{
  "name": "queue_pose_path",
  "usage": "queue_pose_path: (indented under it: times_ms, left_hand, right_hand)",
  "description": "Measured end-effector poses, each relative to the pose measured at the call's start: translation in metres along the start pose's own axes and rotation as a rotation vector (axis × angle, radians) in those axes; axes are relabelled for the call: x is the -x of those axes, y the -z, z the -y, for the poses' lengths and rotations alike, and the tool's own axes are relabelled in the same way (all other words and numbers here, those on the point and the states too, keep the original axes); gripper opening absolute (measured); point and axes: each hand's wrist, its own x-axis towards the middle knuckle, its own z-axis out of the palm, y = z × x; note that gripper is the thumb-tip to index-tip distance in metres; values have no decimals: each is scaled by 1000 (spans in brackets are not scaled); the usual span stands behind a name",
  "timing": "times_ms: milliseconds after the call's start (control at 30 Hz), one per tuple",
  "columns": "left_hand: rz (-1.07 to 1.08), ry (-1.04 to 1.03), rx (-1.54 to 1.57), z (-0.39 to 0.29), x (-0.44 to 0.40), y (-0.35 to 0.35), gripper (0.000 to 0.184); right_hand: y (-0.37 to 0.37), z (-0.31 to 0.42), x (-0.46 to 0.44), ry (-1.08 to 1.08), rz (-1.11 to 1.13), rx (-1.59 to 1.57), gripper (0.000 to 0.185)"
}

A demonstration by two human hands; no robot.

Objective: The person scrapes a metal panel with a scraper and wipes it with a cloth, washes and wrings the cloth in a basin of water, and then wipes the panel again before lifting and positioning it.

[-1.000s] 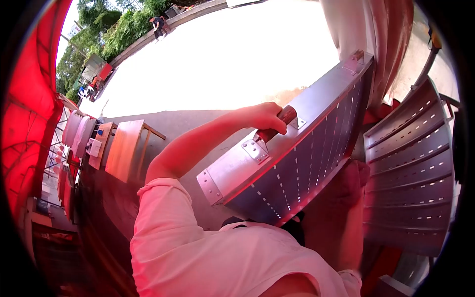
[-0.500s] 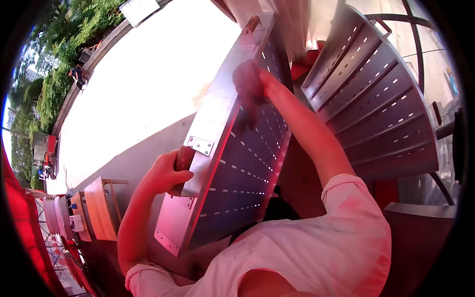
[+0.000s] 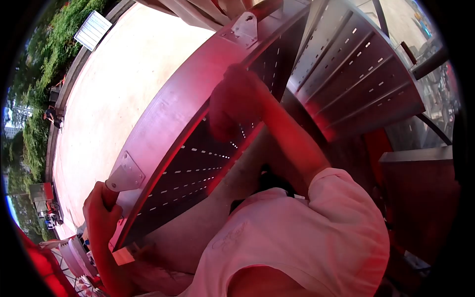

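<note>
A large metal tray [image 3: 185, 96] stands tilted on edge before me, its dark slotted face turned toward my body. At its lower left end, my left hand [image 3: 100, 207] is closed round a wooden handle [image 3: 110, 195] fixed by a metal bracket [image 3: 126, 173]. Another bracket [image 3: 246, 29] with a wooden handle [image 3: 264, 9] sits at the tray's upper end. My right hand [image 3: 235, 103] is over the tray's near edge, in front of the slotted face. It is dark and blurred, so its finger position and contact with the edge are unclear.
A second slotted metal tray [image 3: 354, 74] leans at the right, beside a dark tube frame [image 3: 430, 63]. Below it stands a metal-topped box [image 3: 418, 156]. Pale paving [image 3: 118, 104] lies beyond the tray, with a distant person [image 3: 52, 116] near the greenery. Beige fabric [image 3: 193, 12] hangs at the top.
The tray has swung left and tilted further over in view. My left hand has moved left and down with its handle. My right hand has shifted left and down.
</note>
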Motion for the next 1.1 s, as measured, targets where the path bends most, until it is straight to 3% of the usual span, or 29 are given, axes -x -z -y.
queue_pose_path:
  times_ms: [67,133,167,300,333,367,433,467,533,600,667,733,867,933,967,1033,1100]
  left_hand:
    - [-207,-7,-65,-1,-4,6,27]
    - [-466,-260,-176,-10,-28,9,30]
    - [-484,-291,-212,-15,-45,13,30]
    - [-634,-553,-249,-56,-120,21,34]
    - [-693,-672,-249,-67,-143,21,38]
    - [-645,-625,-251,-86,-159,20,37]
    - [-615,-700,-177,-114,-197,13,36]
    - [-679,-831,-172,-129,-217,6,39]
    - [-721,-983,-58,-141,-252,2,42]
    - [-684,-1041,-9,-163,-283,-8,43]
    - [-654,-1147,18,-198,-317,-25,39]
    - [-667,-1292,53,-238,-338,-25,15]
    - [-575,-1439,116,-302,-400,-51,14]
    - [-582,-1505,142,-342,-422,-67,12]
    - [-464,-1517,203,-353,-426,-72,11]
    - [-499,-1498,162,-389,-444,-89,12]
    - [-455,-1542,136,-429,-469,-109,17]
  right_hand:
    - [-27,35,32,-1,-231,1,28]
    - [-51,72,62,4,-461,1,27]
    - [-53,81,72,-1,-581,-1,27]
    - [-10,101,106,195,-333,-69,29]
    - [2,109,117,188,-354,61,28]
    - [15,117,127,180,-376,190,28]
    - [49,135,147,203,-391,963,27]
    - [67,145,153,214,-377,1355,26]
    - [53,161,152,67,-377,2084,26]
    - [9,178,158,-278,-468,2383,21]
    - [-2,188,144,-533,-570,2353,19]
    - [-4,197,128,-789,-571,2325,16]
    - [17,218,106,-1252,-505,2170,4]
    - [50,221,117,-879,-670,2286,7]
    - [79,206,142,-361,-804,2393,7]
    - [128,199,176,176,-907,2286,9]
    - [162,204,177,304,-1059,1890,10]
